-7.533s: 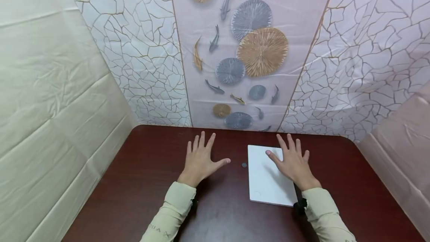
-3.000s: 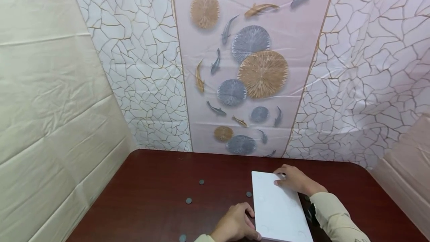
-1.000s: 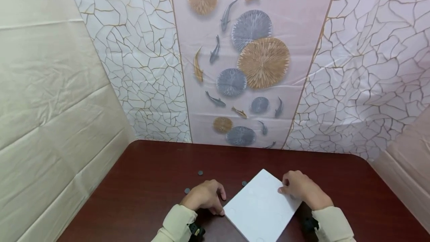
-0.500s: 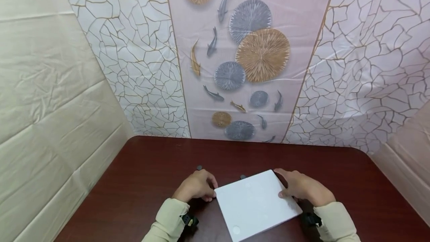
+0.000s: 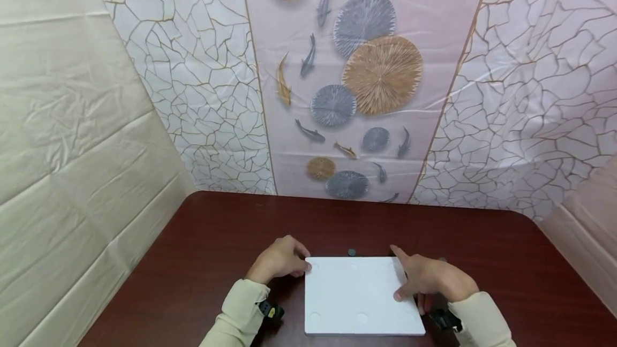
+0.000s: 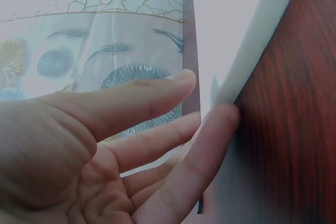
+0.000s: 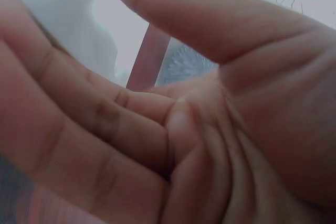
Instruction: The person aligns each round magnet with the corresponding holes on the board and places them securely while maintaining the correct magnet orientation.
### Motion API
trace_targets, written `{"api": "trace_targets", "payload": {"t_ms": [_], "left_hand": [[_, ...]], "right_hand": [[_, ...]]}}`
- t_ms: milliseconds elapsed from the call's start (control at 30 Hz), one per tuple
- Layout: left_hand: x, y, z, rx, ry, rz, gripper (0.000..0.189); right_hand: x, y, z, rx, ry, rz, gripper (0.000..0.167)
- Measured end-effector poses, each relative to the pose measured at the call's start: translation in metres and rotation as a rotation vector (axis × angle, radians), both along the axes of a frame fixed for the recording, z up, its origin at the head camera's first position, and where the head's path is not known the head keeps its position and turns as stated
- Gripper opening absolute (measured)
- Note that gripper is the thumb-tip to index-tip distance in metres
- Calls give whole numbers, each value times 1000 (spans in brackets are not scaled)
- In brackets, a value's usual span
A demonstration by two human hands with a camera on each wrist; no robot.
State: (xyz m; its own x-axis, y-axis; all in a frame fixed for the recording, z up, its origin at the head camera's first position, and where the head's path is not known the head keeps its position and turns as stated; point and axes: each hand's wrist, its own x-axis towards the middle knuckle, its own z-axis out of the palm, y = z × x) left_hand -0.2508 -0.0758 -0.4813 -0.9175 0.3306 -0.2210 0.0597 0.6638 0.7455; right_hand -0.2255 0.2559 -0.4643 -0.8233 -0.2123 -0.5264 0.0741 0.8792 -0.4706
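A white rectangular board [image 5: 354,293] with several faint round marks on its face lies crosswise before me in the head view. At its far left corner my left hand [image 5: 279,260] pinches the edge; in the left wrist view a finger [image 6: 210,140] touches the board's side. My right hand [image 5: 431,277] grips the right edge, thumb on the top face, other fingers lower down and partly hidden. Just past the far edge sits a small dark disc [image 5: 352,252]. Whether the board touches the table cannot be told.
The dark red wooden table [image 5: 231,224] has rounded far corners. Behind it hangs a patterned cloth [image 5: 337,138], with a cream cloth [image 5: 106,175] at the left. Part of another small disc [image 5: 442,259] shows behind the right hand.
Both hands were spread open at first, then took hold of the board. They have turned it from lengthwise to crosswise and brought it leftward. Discs at the left are now hidden.
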Motion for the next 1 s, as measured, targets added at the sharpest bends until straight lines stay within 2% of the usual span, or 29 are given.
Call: {"api": "trace_targets", "payload": {"t_ms": [167, 300, 467, 533, 600, 833, 1000], "left_hand": [[0, 1, 2, -23, 6, 22, 35], [1, -1, 3, -13, -13, 24, 35], [-2, -3, 0, 58, -50, 20, 29], [-3, -3, -3, 90, -58, 15, 26], [-4, -3, -5, 111, -63, 8, 23], [-5, -11, -1, 79, -50, -12, 20], [-7, -16, 4, 65, -45, -23, 16]], "right_hand": [[6, -6, -1, 0, -16, 5, 111], [8, -4, -2, 5, -27, 19, 98], [4, 12, -5, -83, 20, 9, 57], [2, 16, -8, -131, 53, 36, 40], [1, 19, -11, -168, 72, 64, 30], [-5, 16, -15, -240, 115, 159, 22], [-8, 11, -15, -275, 109, 202, 19]]}}
